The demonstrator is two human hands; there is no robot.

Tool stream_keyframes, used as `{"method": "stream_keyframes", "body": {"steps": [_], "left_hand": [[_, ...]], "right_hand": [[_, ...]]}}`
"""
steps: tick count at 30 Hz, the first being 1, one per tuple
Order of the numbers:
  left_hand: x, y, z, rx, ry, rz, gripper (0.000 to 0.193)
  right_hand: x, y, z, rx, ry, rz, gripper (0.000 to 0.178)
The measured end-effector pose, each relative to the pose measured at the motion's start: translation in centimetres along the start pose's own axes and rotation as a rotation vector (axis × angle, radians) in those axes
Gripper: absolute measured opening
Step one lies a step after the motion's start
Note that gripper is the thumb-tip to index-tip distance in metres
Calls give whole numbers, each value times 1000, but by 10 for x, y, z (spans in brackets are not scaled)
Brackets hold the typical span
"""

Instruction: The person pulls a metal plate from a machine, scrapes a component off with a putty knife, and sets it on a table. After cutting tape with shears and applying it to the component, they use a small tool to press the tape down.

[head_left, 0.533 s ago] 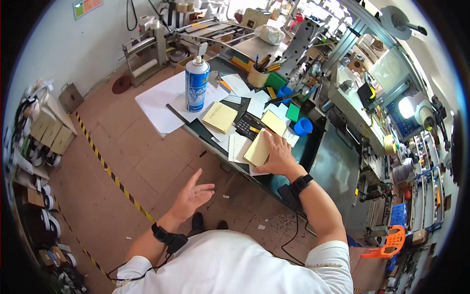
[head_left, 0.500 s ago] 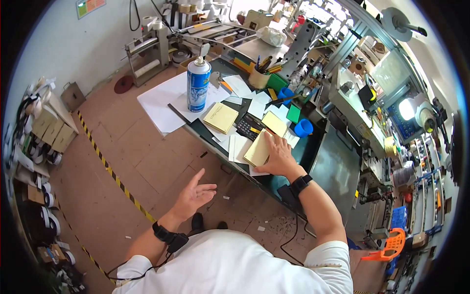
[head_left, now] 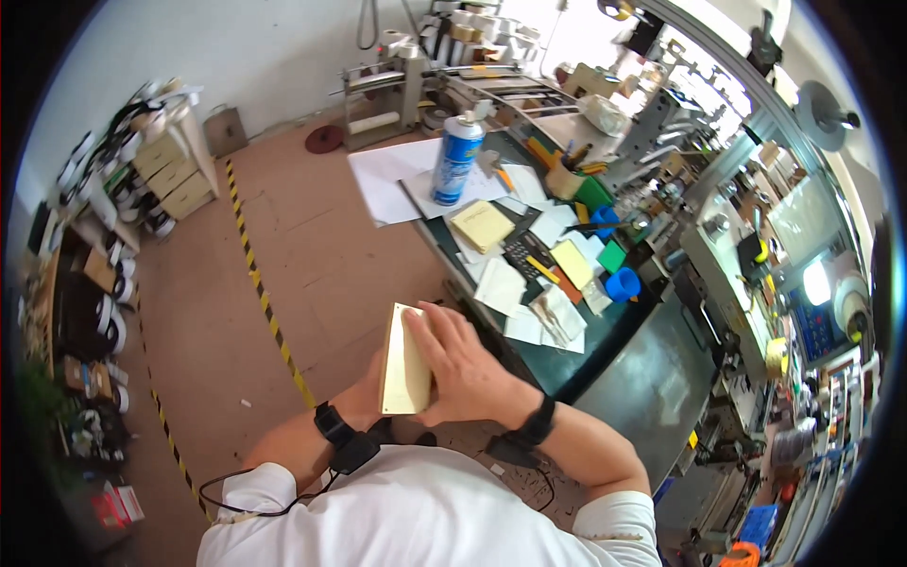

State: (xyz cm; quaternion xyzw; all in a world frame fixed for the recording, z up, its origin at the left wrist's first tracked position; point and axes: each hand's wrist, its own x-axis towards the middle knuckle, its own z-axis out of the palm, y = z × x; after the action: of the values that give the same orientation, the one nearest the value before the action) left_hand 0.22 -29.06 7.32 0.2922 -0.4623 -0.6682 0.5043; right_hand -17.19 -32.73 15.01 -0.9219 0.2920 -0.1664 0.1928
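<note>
A shiny pale-yellow rectangular plate (head_left: 404,364) with small holes at its corners stands tilted in front of my body. My right hand (head_left: 465,367) is closed on its right side, fingers over the upper part and thumb near the lower edge. Behind the plate's left edge is my left hand (head_left: 362,399); its fingers are hidden, so its grip does not show. On the desk, a similar pale-yellow plate (head_left: 482,227) lies beside a black calculator (head_left: 527,253). Another pale-yellow piece (head_left: 571,264) lies farther right, and a stained white sheet (head_left: 558,315) is near the desk's front edge.
A blue-and-white spray can (head_left: 457,161) stands on the desk's far left, near a pen holder (head_left: 564,180). A blue cup-like ring (head_left: 623,284) is at the right. Machinery (head_left: 727,250) lines the right side. Black-and-yellow tape (head_left: 257,274) marks the floor.
My right hand has lifted the pale-yellow plate off the desk and brought it toward my body, uncovering the stained sheet. My left hand, open before, has moved behind the plate. The view has shifted.
</note>
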Motion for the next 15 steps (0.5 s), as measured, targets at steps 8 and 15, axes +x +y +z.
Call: {"method": "stream_keyframes", "body": {"steps": [8,15], "left_hand": [[-108,-6,-112,-399,550,33,42],[-215,18,-258,-395,1212,194,37]], "right_hand": [[97,-34,134,110,-251,-280,130],[237,-130,241,686,-719,-37,129]]}}
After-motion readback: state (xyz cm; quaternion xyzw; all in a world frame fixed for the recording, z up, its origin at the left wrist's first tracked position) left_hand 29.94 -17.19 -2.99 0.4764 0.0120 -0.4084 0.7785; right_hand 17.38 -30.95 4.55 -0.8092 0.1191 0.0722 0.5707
